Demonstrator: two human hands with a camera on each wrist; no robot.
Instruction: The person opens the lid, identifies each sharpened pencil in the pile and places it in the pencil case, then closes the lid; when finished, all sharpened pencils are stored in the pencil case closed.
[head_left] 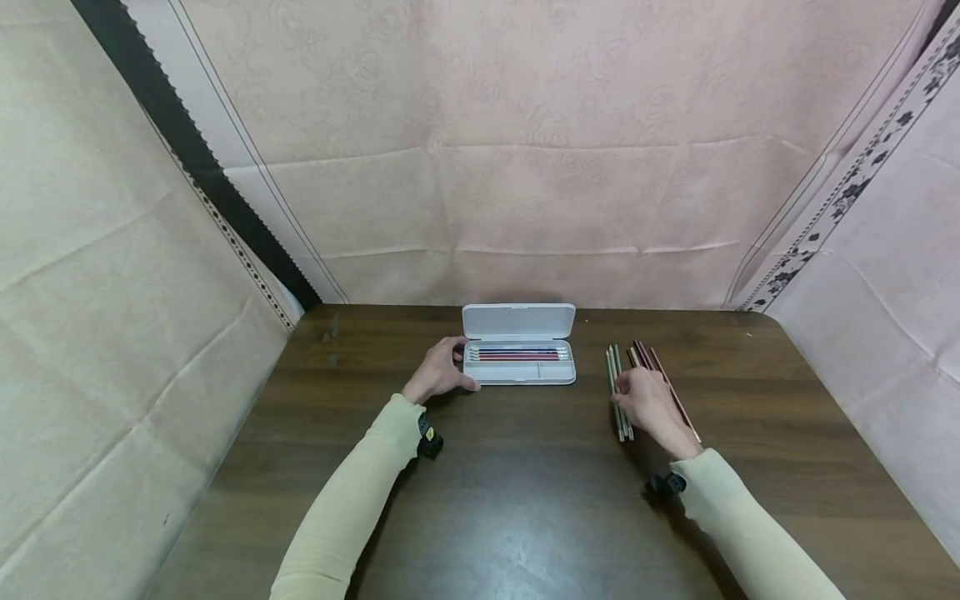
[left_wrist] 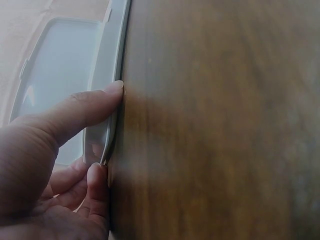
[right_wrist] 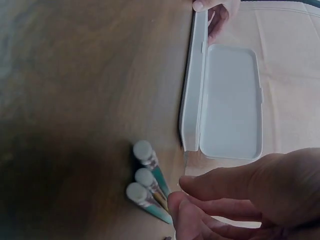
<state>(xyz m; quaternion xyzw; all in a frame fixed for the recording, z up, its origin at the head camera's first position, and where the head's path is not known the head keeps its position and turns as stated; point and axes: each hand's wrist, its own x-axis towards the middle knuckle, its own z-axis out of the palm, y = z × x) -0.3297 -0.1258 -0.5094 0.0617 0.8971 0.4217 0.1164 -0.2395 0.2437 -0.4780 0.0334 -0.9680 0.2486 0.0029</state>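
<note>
A white pencil case [head_left: 519,382] lies on the table with its lid [head_left: 519,322] raised; several pencils [head_left: 519,355] lie inside. My left hand [head_left: 442,369] grips the case's left end, the thumb [left_wrist: 107,95] along the front edge and the other fingers around the side. To the right of the case, my right hand [head_left: 651,400] is low over loose pencils. Its thumb and index finger are nearly together beside the green pencils [head_left: 616,392], whose pale ends show in the right wrist view. Nothing is visibly lifted. Dark red pencils [head_left: 663,375] lie partly under that hand.
The brown wooden table [head_left: 510,483] has rounded far corners. Pale patterned cloth [head_left: 525,200] hangs behind it, and more cloth hangs at both sides. Each wrist wears a small dark camera.
</note>
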